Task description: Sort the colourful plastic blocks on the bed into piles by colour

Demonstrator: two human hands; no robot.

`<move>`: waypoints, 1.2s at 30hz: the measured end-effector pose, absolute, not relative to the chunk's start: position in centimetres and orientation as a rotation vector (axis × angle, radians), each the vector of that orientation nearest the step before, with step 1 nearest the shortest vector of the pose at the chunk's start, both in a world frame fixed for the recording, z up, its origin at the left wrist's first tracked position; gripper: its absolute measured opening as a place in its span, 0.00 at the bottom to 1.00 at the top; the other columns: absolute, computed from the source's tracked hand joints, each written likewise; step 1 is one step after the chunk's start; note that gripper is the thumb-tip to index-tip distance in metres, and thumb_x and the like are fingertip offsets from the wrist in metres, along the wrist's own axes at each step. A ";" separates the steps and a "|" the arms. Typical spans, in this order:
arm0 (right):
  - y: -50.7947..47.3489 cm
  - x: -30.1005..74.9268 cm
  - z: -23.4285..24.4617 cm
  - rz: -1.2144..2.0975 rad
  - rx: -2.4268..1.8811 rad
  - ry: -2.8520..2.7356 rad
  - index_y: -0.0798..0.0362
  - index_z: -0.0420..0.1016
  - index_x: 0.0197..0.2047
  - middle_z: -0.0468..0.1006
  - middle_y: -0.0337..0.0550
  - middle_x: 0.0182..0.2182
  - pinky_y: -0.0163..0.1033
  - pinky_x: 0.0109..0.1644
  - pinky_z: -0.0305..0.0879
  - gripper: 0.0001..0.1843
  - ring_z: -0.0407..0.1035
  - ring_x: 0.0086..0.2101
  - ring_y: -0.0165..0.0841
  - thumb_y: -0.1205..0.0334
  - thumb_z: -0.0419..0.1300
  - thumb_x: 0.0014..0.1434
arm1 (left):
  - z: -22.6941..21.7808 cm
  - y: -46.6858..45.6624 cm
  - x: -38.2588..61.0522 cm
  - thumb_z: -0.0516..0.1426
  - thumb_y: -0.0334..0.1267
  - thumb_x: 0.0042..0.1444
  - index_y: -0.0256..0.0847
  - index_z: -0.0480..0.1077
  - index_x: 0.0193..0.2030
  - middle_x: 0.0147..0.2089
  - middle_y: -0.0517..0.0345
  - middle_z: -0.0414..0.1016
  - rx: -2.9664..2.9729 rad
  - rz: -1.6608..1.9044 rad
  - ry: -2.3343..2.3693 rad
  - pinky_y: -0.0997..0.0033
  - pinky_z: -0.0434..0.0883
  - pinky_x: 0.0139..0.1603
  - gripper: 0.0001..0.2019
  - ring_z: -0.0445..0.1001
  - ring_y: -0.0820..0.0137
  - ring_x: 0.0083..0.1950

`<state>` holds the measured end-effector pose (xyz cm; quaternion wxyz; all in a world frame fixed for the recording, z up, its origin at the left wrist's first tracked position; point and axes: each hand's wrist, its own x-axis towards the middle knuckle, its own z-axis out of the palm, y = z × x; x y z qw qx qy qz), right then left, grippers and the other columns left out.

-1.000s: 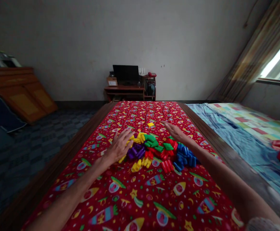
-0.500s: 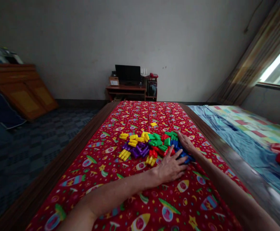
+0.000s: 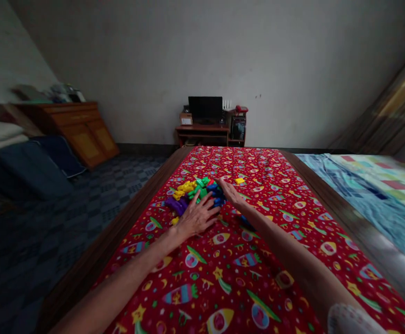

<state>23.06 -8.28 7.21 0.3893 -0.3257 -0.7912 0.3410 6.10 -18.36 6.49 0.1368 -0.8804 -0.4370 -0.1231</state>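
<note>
your left hand [image 3: 196, 217] lies flat, fingers spread, grip open, on the near edge of the block pile [image 3: 193, 192]. your right hand [image 3: 230, 194] rests flat, grip open, against the pile's right side. one yellow block [image 3: 239, 181] sits apart, just beyond the right hand, on the red cloth [image 3: 244, 260] covering the desk.

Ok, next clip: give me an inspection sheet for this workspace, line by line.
Surface: red rocket-print cloth over a dark wooden table.
Job's things: heap of small plastic blocks, yellow, green, purple, blue; single yellow block lies apart, to the right.
Clutter: nothing seen.
Grippers: left hand flat, fingers spread, against the heap; right hand open at its right edge.
Cables: nothing seen.
Surroundings: black monitor on a low desk, wooden cabinet, striped bedding.
</note>
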 end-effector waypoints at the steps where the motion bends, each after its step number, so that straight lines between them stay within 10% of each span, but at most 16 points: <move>1: -8.3 23.4 7.6 0.885 -0.829 -2.022 0.54 0.71 0.60 0.77 0.49 0.53 0.51 0.62 0.63 0.38 0.68 0.56 0.44 0.39 0.36 0.66 | 6.6 -18.4 5.2 0.52 0.45 0.65 0.47 0.71 0.57 0.56 0.50 0.72 -2.532 -0.383 -1.303 0.39 0.44 0.71 0.17 0.56 0.54 0.70; 10: -13.7 36.7 3.4 0.376 -0.903 -2.511 0.46 0.65 0.65 0.70 0.56 0.59 0.54 0.55 0.68 0.36 0.68 0.56 0.49 0.44 0.62 0.56 | 4.5 -21.8 -1.0 0.50 0.54 0.64 0.48 0.61 0.67 0.69 0.49 0.60 -2.401 -0.669 -1.644 0.40 0.49 0.70 0.27 0.52 0.50 0.71; 15: -12.8 33.0 2.1 0.378 -0.867 -2.433 0.50 0.74 0.56 0.80 0.53 0.45 0.46 0.48 0.71 0.21 0.75 0.43 0.41 0.57 0.55 0.62 | 2.5 -22.7 0.1 0.57 0.63 0.54 0.50 0.54 0.70 0.74 0.45 0.47 -2.431 -0.581 -1.736 0.31 0.47 0.67 0.40 0.42 0.41 0.73; 26: -7.8 21.6 6.5 0.576 -0.797 -2.205 0.53 0.74 0.57 0.82 0.45 0.33 0.37 0.40 0.69 0.23 0.75 0.32 0.35 0.52 0.57 0.62 | 1.3 -22.6 -0.2 0.55 0.54 0.60 0.51 0.46 0.73 0.76 0.45 0.41 -2.318 -0.659 -1.731 0.37 0.50 0.68 0.37 0.42 0.47 0.74; 36: -0.5 26.9 2.9 0.408 -1.280 -1.966 0.54 0.74 0.52 0.76 0.56 0.52 0.57 0.62 0.57 0.21 0.66 0.56 0.46 0.55 0.45 0.67 | 1.0 -21.8 -1.0 0.52 0.60 0.60 0.50 0.43 0.73 0.75 0.42 0.44 -2.264 -0.761 -1.813 0.35 0.45 0.68 0.40 0.44 0.47 0.74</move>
